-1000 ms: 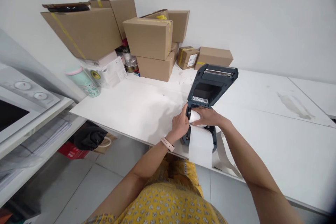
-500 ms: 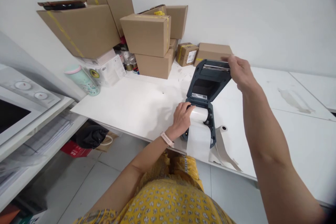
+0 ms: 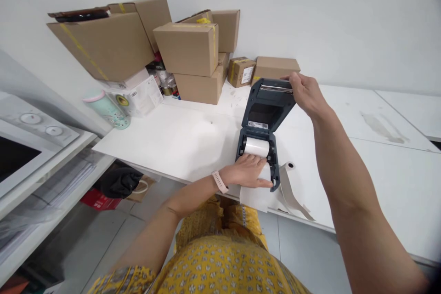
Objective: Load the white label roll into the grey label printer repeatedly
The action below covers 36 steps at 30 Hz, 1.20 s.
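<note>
A dark blue-grey label printer stands near the table's front edge with its lid raised. Inside lies a white label roll, its paper strip running out over the front edge. My left hand rests flat on the strip just in front of the roll, fingers stretched out and thumb toward the printer's right front corner. At the lid's upper right corner, my right hand is closed around the edge and holds it up. Right of the printer is a small paper roll with a loose curling strip.
Several cardboard boxes are stacked against the wall, with smaller ones behind the printer. A mint tumbler and a white box stand at the table's left end. A white microwave is at far left.
My left hand has moved from the roll's left side forward onto the paper strip and flattened out. My right hand still holds the lid. The view has shifted slightly.
</note>
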Motion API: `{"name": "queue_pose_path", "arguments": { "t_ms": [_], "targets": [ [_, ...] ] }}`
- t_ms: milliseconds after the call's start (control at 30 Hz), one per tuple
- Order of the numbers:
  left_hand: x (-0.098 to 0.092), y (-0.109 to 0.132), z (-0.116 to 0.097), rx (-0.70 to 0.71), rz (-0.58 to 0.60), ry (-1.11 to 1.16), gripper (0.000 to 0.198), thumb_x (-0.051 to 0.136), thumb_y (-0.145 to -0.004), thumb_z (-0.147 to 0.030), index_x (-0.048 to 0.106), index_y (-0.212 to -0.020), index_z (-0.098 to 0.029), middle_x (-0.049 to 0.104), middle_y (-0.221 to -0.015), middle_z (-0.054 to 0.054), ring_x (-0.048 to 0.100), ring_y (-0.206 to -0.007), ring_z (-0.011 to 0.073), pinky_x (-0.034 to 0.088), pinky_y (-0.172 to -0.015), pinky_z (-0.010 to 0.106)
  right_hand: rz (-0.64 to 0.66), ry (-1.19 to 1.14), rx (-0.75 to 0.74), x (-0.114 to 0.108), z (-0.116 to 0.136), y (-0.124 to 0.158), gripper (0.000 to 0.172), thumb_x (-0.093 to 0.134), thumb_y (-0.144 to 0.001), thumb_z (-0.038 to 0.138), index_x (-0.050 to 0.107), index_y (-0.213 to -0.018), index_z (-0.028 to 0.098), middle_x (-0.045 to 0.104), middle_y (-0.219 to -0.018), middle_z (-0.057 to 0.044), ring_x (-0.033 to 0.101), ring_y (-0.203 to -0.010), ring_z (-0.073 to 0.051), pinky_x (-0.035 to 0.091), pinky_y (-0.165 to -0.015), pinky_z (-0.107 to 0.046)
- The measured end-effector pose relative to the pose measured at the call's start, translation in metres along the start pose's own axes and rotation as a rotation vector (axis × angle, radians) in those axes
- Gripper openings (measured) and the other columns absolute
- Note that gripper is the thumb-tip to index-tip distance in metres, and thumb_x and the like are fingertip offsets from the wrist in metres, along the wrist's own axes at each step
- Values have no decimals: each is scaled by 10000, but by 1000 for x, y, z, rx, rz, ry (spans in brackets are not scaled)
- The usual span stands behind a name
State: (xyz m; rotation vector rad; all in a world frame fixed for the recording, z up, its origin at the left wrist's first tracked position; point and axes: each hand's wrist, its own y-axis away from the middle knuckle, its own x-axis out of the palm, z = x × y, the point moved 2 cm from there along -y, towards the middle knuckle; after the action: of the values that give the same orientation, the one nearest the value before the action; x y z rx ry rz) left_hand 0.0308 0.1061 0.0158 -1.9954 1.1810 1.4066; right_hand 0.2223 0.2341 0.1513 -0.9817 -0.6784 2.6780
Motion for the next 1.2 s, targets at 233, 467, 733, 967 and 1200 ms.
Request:
{"name": "queue_pose_path", "arguments": {
  "t_ms": [233, 467, 733, 967, 1200],
  "targets": [
    [39, 22, -16, 31, -270, -100, 917, 508, -942, -639, 201, -1576, -54, 237, -1669, 243, 121, -1589, 346, 91, -1288, 503, -79, -48, -45, -2, 8, 33, 651, 298, -1012, 660, 744, -1117, 197, 742, -1163, -109, 660, -1134, -261, 477, -995, -423],
    [69, 68, -43, 98, -456, -109, 659, 510, -994, -371, 335, -1525, -21, 386, -1615, 215, 225, -1569, 309, 219, -1301, 472, -176, 40, -332, 8, 24, 149, 433, 321, -1063, 335, 642, -1337, 241, 648, -1369, -99, 577, -1317, -246, 450, -1129, -470],
    [74, 93, -41, 181, -671, 173, 324, 495, -961, -221, 670, -1225, -157, 743, -1255, 97, 644, -1278, 231, 499, -1151, 423, -150, 164, -430, 48, -7, 257, 559, 439, -963, 165, 501, -1502, 297, 610, -1443, -88, 548, -1370, -320, 466, -1110, -558],
    [63, 104, -36, 79, -935, 351, 247, 529, -928, -165, 666, -1125, -225, 768, -1020, 79, 724, -1026, 211, 606, -934, 389, -236, 142, -344, 70, -19, 280, 545, 408, -962, 161, 540, -1471, 306, 623, -1427, -78, 541, -1381, -327, 463, -1113, -595],
    [44, 61, -6, -441, -879, 809, 706, 571, -974, -421, 232, -1570, -252, 246, -1681, 145, 258, -1560, 286, 319, -1250, 516, -309, 124, -360, 81, -25, 289, 524, 365, -983, 188, 557, -1458, 295, 644, -1399, -82, 549, -1371, -332, 463, -1109, -633]
  ]
}}
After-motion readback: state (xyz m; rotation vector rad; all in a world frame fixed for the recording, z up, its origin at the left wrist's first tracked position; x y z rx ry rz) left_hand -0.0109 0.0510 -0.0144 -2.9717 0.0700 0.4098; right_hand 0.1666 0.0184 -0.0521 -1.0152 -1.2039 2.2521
